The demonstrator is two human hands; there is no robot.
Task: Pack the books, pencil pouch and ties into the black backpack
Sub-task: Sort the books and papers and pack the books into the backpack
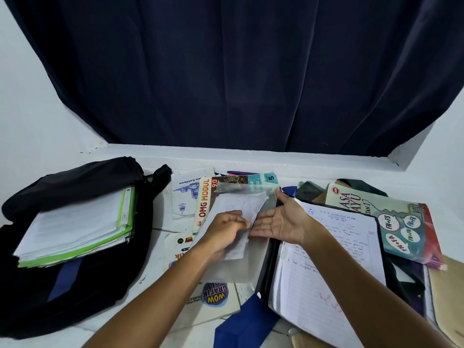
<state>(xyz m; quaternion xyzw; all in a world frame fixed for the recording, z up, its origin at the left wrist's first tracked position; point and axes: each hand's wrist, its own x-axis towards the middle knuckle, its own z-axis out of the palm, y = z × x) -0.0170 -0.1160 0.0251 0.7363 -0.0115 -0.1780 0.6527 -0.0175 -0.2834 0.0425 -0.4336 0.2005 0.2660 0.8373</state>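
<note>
Left hand [226, 228] pinches loose papers [238, 209], right hand [281, 222] lies flat; black backpack [75, 247] sits way left, so left's closer.

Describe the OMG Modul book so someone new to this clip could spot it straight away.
Start at the black backpack on the left; the book lies to its right, just beyond the left hand. Only its spine carries red "OMG MODUL" lettering.

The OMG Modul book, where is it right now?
In the head view, the OMG Modul book lies centre-left on the table, right of the black backpack, partly covered by the loose papers the left hand holds.
</note>
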